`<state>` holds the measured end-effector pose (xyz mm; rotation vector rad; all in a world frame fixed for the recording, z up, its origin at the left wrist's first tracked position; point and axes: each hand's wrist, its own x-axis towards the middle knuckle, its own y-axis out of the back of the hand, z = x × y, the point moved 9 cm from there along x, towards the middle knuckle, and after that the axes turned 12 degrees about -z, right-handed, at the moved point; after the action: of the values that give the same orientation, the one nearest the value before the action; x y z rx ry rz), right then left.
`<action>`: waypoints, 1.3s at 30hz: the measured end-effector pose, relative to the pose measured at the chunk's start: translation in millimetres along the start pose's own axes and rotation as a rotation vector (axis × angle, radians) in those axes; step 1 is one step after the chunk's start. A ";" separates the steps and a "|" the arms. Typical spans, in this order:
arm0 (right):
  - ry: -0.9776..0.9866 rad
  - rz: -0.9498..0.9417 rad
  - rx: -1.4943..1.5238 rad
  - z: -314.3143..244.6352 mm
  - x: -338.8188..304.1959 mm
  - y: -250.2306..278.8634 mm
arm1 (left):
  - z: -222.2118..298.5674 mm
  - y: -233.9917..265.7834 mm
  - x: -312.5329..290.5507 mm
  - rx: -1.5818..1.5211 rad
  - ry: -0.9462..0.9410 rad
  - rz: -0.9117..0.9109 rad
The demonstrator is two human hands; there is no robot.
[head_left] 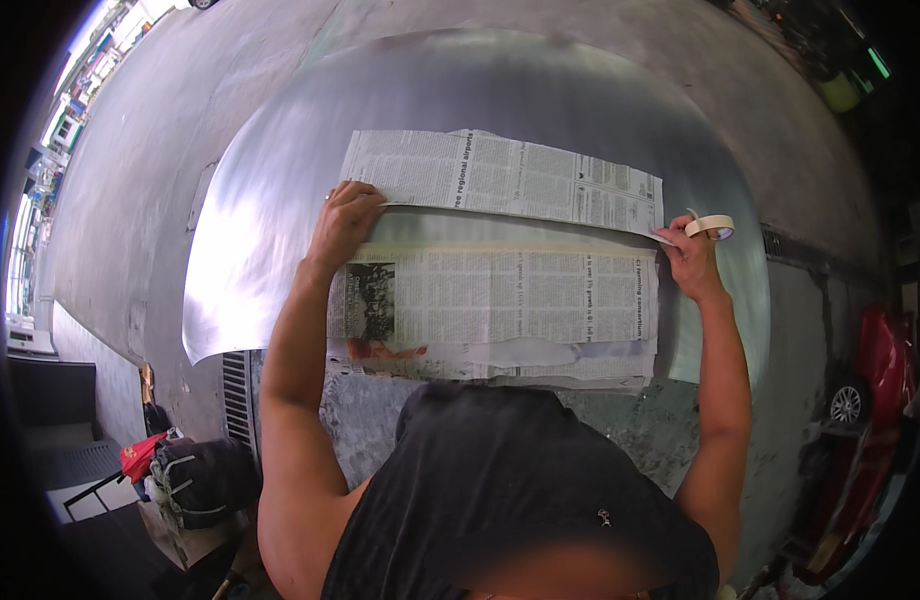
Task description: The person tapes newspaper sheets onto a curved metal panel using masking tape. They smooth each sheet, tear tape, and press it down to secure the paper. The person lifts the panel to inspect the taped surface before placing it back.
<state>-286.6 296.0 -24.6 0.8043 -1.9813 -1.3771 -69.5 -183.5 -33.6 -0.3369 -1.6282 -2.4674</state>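
Observation:
A long folded strip of newspaper [520,178] stretches between my two hands over a shiny metal sheet [255,215]. My left hand [345,222] is closed on its lower left corner, fingers bent over the edge. At the lower right corner, my right hand [694,265] pinches the paper. A cream roll of masking tape [720,222] sits at the fingers of that hand; exactly how it is held I cannot tell. Closer to my body lies a pile of newspaper [510,300] with a pale yellowish band along its far edge. A narrow bare gap separates pile and strip.
Concrete floor [130,220] surrounds the metal sheet. A drain grate [238,400] runs at its left, near a dark backpack [205,485] and a red item [143,455]. Towards the right edge stands a red car [885,355]; another drain line [810,250] passes beyond the sheet's right side.

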 end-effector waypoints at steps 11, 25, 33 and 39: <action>-0.102 -0.009 0.410 36.1 1.1 -12.6 | -31.7 9.8 3.4 -0.152 0.130 -0.059; -0.267 0.066 0.627 53.4 -4.9 -26.7 | -54.1 9.6 12.2 -0.302 0.326 -0.241; -0.302 0.021 0.503 56.2 -7.0 -25.5 | -60.7 -1.1 13.2 -0.242 0.357 -0.250; -0.250 0.052 0.541 52.9 -7.7 -30.3 | -63.2 3.6 12.9 -0.197 0.345 -0.189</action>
<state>-317.0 324.7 -69.7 0.8299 -2.6065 -0.9510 -87.0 -243.2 -50.8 0.2214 -1.3346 -2.6438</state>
